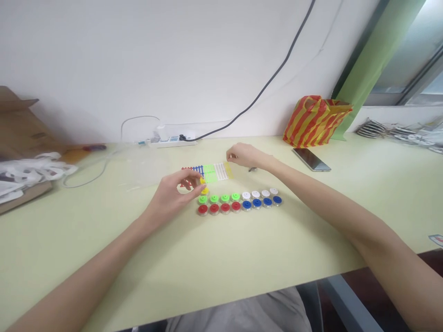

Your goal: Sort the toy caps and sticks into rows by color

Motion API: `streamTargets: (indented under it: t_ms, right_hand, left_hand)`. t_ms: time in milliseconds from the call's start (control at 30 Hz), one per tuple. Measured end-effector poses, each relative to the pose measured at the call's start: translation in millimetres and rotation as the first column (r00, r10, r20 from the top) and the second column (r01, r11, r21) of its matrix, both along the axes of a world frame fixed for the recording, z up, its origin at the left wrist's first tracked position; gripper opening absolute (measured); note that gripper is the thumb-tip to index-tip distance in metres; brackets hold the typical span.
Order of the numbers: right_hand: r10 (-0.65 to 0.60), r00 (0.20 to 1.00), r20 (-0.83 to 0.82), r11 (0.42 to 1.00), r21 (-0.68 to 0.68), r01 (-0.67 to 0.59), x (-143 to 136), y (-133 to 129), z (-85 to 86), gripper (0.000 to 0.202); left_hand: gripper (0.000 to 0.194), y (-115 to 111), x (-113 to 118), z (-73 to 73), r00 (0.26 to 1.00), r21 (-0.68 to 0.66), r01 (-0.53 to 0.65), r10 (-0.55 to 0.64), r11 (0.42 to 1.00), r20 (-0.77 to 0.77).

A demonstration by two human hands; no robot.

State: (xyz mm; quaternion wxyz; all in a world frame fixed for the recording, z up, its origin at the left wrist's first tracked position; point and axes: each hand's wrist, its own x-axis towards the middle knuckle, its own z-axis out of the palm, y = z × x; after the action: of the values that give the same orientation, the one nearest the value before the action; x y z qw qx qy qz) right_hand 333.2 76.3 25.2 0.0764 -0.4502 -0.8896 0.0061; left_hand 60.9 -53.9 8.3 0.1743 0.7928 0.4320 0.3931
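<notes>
My left hand (176, 189) is curled at the left end of the rows, its thumb and fingertips closed at a yellow-topped piece (204, 190). Beside it are green pieces (224, 198) and white pieces (255, 194) in one row, with red pieces (214, 209) and blue pieces (256, 203) in the row nearer me. Behind them lie flat strips in red, blue, green, white (220, 171) and yellow (229, 169). My right hand (244, 155) is above the yellow strips' far end, fingers bent down together; whatever its fingertips hold is too small to make out.
A power strip (176, 139) with a black cable stands against the wall. At the back right are a striped bag (311, 122) and a phone (311, 159). A cardboard box (26, 122) and white plastic (34, 171) lie left. A small dark object (253, 169) is under my right wrist.
</notes>
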Motion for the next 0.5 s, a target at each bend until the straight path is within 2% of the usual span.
streamTargets:
  t_ms: [100,200,267,333,500]
  right_hand:
    - [0.149,0.969,-0.195,0.988,-0.01,-0.154,-12.6,-20.2,17.8,0.024]
    - [0.321,0.869,-0.376,0.93,-0.048,-0.365,-29.9,-46.4,35.4,0.021]
    - [0.398,0.809,-0.432,0.883,-0.061,-0.466,-40.2,-62.0,42.6,0.02]
    - [0.434,0.774,-0.461,0.857,-0.052,-0.512,-47.5,-72.7,44.9,0.017]
    - [0.435,0.751,-0.497,0.859,-0.022,-0.512,-53.4,-79.8,40.8,0.015]
  left_hand:
    - [0.029,2.8,0.0,0.2,0.996,-0.077,-0.015,0.021,0.997,0.088]
    - [0.035,6.6,-0.6,1.0,0.973,-0.171,0.001,0.039,0.985,0.227]
    - [0.038,8.1,-1.0,2.2,0.947,-0.243,0.026,0.054,0.97,0.317]
    - [0.041,8.3,-1.1,3.6,0.921,-0.298,0.051,0.071,0.953,0.383]
    - [0.047,4.9,0.8,5.6,0.895,-0.352,0.122,0.051,0.928,0.444]
